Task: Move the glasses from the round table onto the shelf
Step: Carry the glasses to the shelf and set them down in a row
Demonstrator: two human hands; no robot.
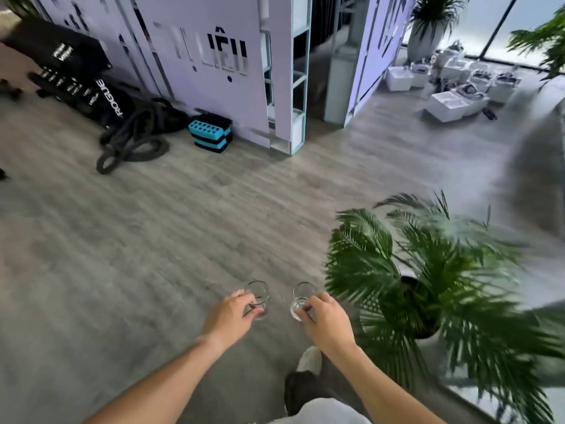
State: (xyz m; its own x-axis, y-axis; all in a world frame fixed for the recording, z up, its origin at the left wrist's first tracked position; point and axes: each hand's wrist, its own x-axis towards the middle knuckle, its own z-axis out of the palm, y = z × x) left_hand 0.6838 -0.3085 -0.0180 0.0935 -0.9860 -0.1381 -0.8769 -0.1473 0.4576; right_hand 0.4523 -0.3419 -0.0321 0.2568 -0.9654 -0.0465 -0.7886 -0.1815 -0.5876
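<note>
Two small clear glasses are carried in front of me above the grey wood floor. My left hand (234,313) grips one glass (258,296) by its lower part, with a ring on one finger. My right hand (325,319) grips the other glass (301,298) the same way. Both glasses are upright and look empty. A tall white open shelf unit (298,87) stands at the end of a white partition ahead. The round table is not in view.
A potted palm (428,286) stands close on my right. Black ropes (137,136), a teal and black block (211,133) and black Rogue bags (76,75) lie along the left wall. White boxes (452,87) sit at far right. My foot (308,359) shows below.
</note>
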